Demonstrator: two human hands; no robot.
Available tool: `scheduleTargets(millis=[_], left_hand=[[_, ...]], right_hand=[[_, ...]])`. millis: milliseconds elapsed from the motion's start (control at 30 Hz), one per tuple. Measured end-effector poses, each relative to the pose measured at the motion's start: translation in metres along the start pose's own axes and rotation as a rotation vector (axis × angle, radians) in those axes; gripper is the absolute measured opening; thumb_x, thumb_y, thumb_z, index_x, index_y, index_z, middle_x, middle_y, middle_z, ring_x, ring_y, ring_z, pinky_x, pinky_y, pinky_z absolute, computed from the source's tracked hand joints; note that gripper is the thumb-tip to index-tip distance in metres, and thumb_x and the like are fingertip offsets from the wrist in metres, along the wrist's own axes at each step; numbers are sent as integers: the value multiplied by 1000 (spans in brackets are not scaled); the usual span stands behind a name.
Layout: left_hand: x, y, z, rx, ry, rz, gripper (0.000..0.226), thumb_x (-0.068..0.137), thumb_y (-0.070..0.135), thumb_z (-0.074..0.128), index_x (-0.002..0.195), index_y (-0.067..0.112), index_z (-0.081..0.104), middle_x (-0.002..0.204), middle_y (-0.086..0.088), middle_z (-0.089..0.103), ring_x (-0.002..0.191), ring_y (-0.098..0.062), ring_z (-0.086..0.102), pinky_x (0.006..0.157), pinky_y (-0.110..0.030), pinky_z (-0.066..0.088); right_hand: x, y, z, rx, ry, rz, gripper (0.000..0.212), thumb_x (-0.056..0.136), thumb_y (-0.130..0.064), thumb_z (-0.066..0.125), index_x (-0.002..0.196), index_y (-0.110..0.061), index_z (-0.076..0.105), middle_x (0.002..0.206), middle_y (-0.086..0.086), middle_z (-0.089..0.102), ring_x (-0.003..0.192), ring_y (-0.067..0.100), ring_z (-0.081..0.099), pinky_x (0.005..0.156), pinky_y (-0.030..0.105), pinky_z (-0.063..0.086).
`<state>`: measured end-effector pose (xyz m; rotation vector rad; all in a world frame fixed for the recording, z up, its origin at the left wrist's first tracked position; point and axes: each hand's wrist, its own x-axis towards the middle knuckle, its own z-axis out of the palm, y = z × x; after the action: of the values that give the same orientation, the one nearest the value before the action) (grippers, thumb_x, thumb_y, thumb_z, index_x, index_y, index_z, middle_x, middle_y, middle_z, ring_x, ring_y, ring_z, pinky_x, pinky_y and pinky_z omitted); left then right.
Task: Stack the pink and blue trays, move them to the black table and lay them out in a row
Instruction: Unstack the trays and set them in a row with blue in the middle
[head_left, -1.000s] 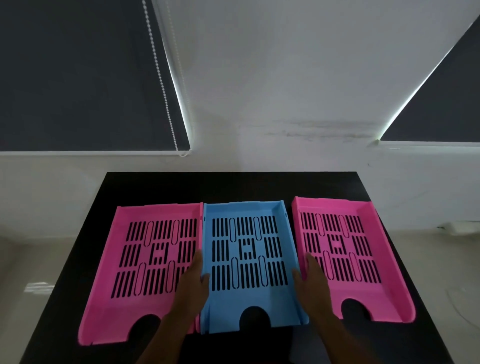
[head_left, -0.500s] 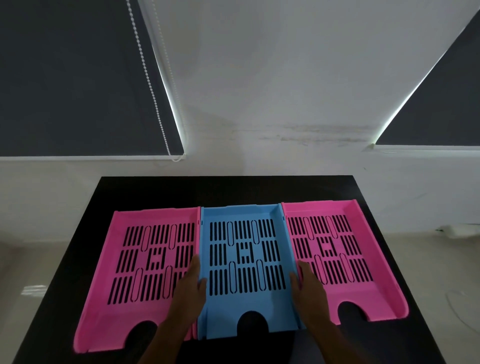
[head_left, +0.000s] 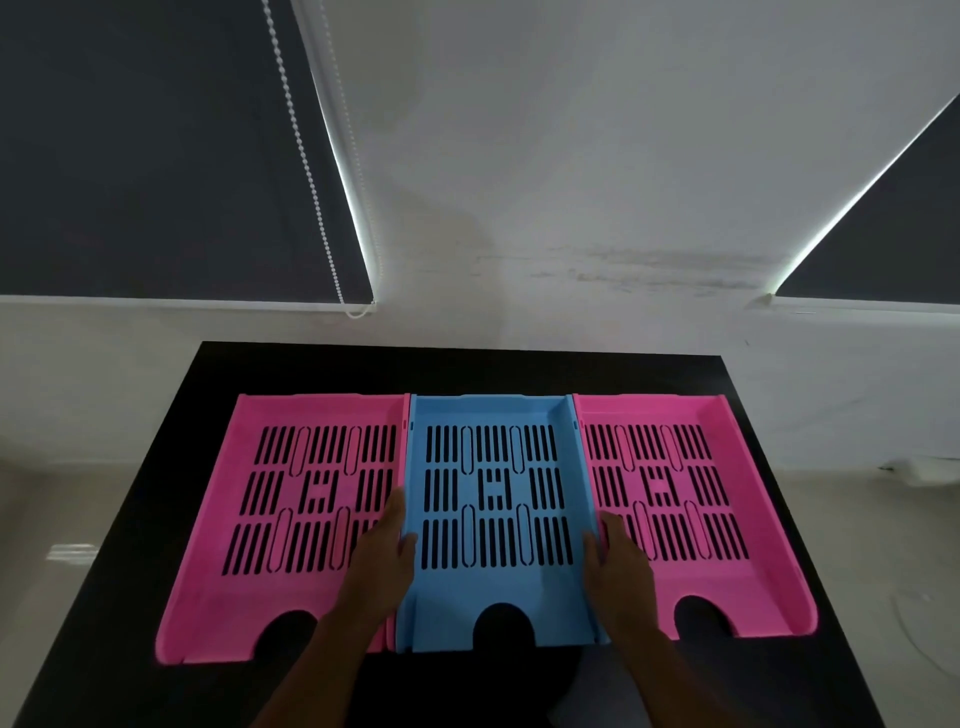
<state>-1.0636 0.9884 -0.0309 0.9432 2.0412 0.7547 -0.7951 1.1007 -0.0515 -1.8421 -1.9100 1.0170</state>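
Observation:
Three slotted trays lie side by side on the black table (head_left: 467, 369). A pink tray (head_left: 234, 592) is on the left, a blue tray (head_left: 493, 597) in the middle, and a second pink tray (head_left: 727, 582) on the right, their side walls touching. My left hand (head_left: 382, 564) grips the blue tray's left wall, its back lying over the left pink tray. My right hand (head_left: 621, 569) grips the blue tray's right wall, resting partly over the right pink tray.
A white wall rises behind the table. Dark roller blinds (head_left: 156, 156) hang at upper left and upper right, with a bead cord (head_left: 306, 171) beside the left one. Pale floor shows on both sides of the table.
The gap between the blue tray and the right pink tray has closed; all three trays now sit flush and squared in a row. Both hands stayed on the blue tray's side walls.

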Motion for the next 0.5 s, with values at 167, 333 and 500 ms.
scheduleTargets(millis=[167, 333, 500], left_hand=[[23, 14, -6, 8, -10, 21, 71, 101, 10, 51, 158, 15, 9, 97, -34, 66, 35, -2, 41, 43, -15, 45], [31, 19, -9, -2, -17, 28, 72, 101, 10, 50, 158, 18, 7, 127, -44, 52, 87, -29, 74, 76, -39, 62], [32, 3, -3, 58, -49, 31, 78, 99, 19, 53, 157, 28, 3, 155, -26, 35, 128, -58, 40, 103, -64, 43]], right_hand=[[22, -9, 2, 13, -2, 14, 18, 101, -21, 50, 119, -18, 53, 92, -6, 67, 76, 2, 68, 61, 18, 55], [29, -17, 1, 10, -16, 21, 17, 102, -21, 50, 118, -19, 51, 89, -8, 66, 72, 3, 68, 56, 15, 52], [27, -21, -10, -11, -64, 9, 18, 101, -21, 53, 112, -8, 58, 79, -7, 63, 63, 1, 61, 56, 16, 52]])
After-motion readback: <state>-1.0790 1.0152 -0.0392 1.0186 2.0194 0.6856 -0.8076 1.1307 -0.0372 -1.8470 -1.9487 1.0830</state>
